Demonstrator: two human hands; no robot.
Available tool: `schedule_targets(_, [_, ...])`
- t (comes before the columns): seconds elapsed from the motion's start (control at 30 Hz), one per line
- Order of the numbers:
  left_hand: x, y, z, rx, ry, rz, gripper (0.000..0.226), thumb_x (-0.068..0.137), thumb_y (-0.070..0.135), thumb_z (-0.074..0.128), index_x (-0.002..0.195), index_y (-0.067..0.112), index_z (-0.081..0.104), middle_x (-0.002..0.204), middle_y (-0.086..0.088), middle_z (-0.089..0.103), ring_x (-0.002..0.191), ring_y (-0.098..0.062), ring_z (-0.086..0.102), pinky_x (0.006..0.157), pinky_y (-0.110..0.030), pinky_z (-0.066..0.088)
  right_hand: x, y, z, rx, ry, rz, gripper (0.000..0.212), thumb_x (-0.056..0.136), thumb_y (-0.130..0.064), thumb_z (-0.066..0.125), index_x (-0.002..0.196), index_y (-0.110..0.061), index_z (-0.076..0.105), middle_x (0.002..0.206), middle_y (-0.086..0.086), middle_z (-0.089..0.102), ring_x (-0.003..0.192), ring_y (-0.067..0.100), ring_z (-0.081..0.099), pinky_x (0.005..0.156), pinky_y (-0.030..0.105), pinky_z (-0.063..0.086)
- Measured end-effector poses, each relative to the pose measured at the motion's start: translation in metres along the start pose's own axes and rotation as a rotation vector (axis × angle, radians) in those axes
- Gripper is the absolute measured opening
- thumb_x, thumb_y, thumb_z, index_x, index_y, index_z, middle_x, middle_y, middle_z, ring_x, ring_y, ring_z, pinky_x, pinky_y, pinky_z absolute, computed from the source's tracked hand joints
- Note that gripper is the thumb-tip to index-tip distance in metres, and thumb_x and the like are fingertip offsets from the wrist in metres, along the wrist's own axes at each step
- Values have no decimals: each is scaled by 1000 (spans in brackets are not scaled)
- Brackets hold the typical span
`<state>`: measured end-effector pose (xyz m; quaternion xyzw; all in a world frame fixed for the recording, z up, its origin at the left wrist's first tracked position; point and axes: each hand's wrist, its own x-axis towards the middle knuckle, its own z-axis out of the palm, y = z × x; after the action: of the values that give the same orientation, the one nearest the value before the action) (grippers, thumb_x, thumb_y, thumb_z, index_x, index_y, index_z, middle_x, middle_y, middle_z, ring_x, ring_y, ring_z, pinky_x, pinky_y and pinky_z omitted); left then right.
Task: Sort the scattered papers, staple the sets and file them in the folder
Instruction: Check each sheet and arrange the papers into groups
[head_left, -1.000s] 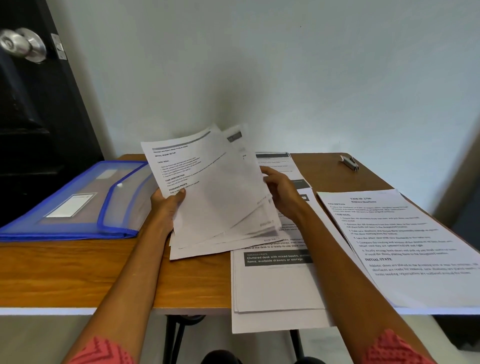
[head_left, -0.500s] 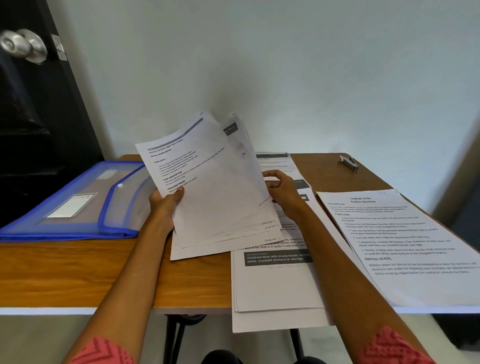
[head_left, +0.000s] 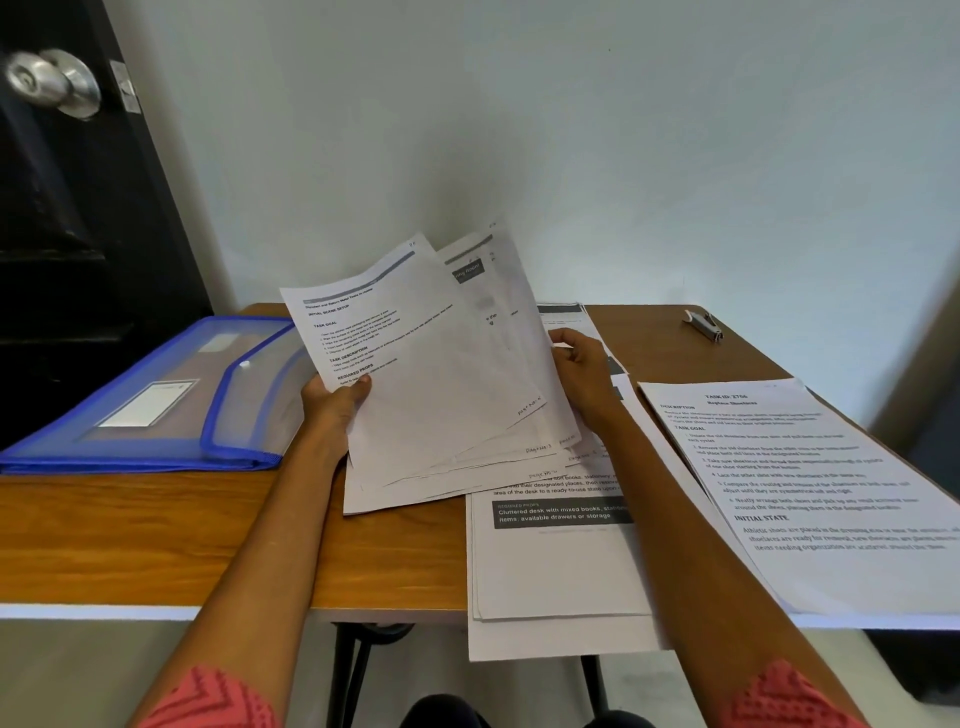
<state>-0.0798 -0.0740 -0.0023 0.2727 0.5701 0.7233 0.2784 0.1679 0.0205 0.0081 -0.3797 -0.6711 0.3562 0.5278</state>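
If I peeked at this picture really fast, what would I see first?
First you'd see the fan of printed papers tilted up in the middle, gripped by the left hand on one side and the right hand on the other. Next, the bright blue folder lying flat on the left of the wooden table. More pages lie on the right.

White papers (head_left: 441, 395) carry black print and grey header bars — one sheet (head_left: 558, 561) bears a dark band with white lettering. The folder (head_left: 156, 395) is translucent, edged blue. The desk (head_left: 156, 535) is orange-brown woodgrain; sleeves (head_left: 218, 699) are coral, zigzag-patterned.
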Motion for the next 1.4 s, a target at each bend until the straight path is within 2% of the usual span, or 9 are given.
schedule_targets(0.47, [3,-5,-2,98,-149,73,56,80,-5,66,130,10,46,117,-4,56,107,-20,54,91,-36,46,-1,7,1,-42,-7,-37,18,93,-10,55,100,2,64,98,19,69,86,37,66,82,51,54])
schedule_targets(0.53, [3,-6,-2,90,-195,81,50,82,-5,64,128,8,49,117,-7,57,107,-21,55,91,-35,47,-2,7,1,-9,-75,-16,16,94,-9,51,101,2,61,101,20,67,87,35,66,81,47,56])
schedule_targets(0.7, [4,-7,-1,141,-210,100,41,85,4,65,124,7,54,109,-6,60,99,-17,57,80,-25,48,-10,1,11,32,-232,42,14,94,-4,49,103,2,58,93,5,66,68,0,66,61,18,54])
schedule_targets(0.87, [9,-9,-4,104,-202,66,45,82,-2,66,123,7,52,110,-7,60,99,-19,58,77,-27,49,-10,0,10,161,-155,50,19,97,-8,45,107,2,58,92,8,68,72,8,69,64,22,56])
schedule_targets(0.97, [9,-9,-2,96,-185,44,34,80,-9,64,109,8,56,95,-2,60,86,-14,58,66,-20,51,-9,-1,10,38,-143,-35,24,98,-14,45,106,3,59,98,13,68,80,20,68,73,25,57])
schedule_targets(1.07, [9,-9,1,106,-149,51,26,79,-11,63,90,12,56,83,0,58,79,-13,56,60,-19,50,-7,1,11,-125,35,-155,17,95,-7,50,95,4,62,85,15,67,71,20,61,67,25,50])
schedule_targets(1.17, [12,-12,-3,155,-148,84,32,78,-13,64,99,10,56,87,0,59,90,-21,58,74,-31,52,-4,-1,-3,-150,356,-150,19,96,-6,46,94,7,60,73,5,55,61,7,45,57,14,34])
schedule_targets(1.27, [10,-9,-6,215,-151,130,32,78,-11,64,96,15,56,94,-5,60,102,-32,58,87,-44,51,5,-1,-22,-66,702,-34,21,95,-2,43,98,11,59,84,13,55,75,16,46,62,17,29])
schedule_targets(1.4, [-3,2,2,197,-166,263,42,86,-8,57,112,18,38,98,-1,54,92,-1,63,69,-14,52,8,-3,-28,69,898,99,23,97,-2,37,101,12,54,88,10,51,82,16,45,65,17,37])
